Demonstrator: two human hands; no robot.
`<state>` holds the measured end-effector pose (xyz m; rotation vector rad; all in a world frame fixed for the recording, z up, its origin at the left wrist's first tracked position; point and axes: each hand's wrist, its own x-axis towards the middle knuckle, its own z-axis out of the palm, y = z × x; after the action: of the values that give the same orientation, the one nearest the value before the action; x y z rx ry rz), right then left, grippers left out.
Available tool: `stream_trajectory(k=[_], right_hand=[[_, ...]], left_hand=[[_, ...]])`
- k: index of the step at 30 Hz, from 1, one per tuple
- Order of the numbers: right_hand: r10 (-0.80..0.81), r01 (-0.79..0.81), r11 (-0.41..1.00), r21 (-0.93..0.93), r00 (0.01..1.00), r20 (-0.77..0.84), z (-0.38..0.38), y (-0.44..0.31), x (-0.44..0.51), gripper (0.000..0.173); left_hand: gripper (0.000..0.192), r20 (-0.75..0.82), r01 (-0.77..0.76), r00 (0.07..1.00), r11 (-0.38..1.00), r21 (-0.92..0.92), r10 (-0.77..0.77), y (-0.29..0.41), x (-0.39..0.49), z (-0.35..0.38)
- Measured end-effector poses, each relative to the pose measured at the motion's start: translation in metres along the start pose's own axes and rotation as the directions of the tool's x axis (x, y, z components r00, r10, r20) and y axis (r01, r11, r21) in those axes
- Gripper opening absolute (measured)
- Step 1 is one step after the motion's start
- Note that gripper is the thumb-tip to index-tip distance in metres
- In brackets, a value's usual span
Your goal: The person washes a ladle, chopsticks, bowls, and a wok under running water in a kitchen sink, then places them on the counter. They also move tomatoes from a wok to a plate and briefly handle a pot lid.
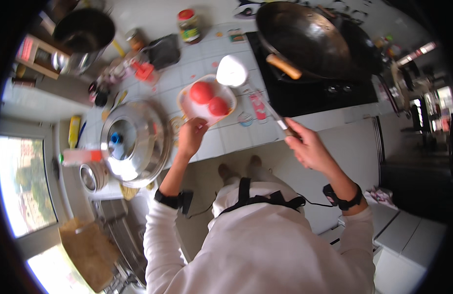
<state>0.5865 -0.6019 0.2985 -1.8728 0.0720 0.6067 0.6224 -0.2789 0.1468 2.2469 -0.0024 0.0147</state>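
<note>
My left hand [191, 136] grips the near rim of a white plate [183, 103] with an orange-yellow edge. On that plate lie two red, round things, probably tomatoes [202, 92]. In my right hand [306, 145] is the wooden handle of a long metal utensil [269, 107]. Its broad head [232, 71] shines white with glare, so I cannot tell whether it is a ladle or a wok spatula. The head hovers by the plate's far right corner; whether they touch is unclear.
A large wok [303, 40] with a wooden handle stands on the black cooktop [289, 97] to the right. Left of the plate is a wide metal pot or basin [156, 147]. A red-lidded jar [189, 27] and a dark pot [83, 35] stand farther back. The sink [121, 229] is lower left.
</note>
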Motion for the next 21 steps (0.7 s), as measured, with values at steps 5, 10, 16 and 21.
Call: stream_trajectory(k=[5, 10, 16, 21], right_hand=[[-0.083, 0.043, 0.981, 0.190, 0.975, 0.207, -0.012, -0.002, 0.009, 0.047], [-0.083, -0.147, 0.848, 0.510, 0.913, 0.400, -0.030, -0.010, 0.016, 0.040], [-0.193, -0.206, 0.745, 0.634, 0.844, 0.501, -0.057, -0.022, 0.019, 0.029], [-0.299, -0.025, 0.748, 0.663, 0.879, 0.371, -0.108, -0.044, 0.005, 0.042]], left_hand=[[0.013, 0.019, -0.018, 1.000, 0.993, -0.114, 0.021, 0.011, 0.002, -0.009], [0.013, 0.035, -0.002, 0.999, 0.985, -0.175, 0.008, 0.025, -0.002, -0.015], [0.015, 0.068, 0.067, 0.996, 0.984, -0.163, -0.056, 0.030, -0.014, -0.017], [0.014, 0.067, 0.158, 0.986, 0.978, -0.135, -0.150, 0.039, -0.027, -0.018]])
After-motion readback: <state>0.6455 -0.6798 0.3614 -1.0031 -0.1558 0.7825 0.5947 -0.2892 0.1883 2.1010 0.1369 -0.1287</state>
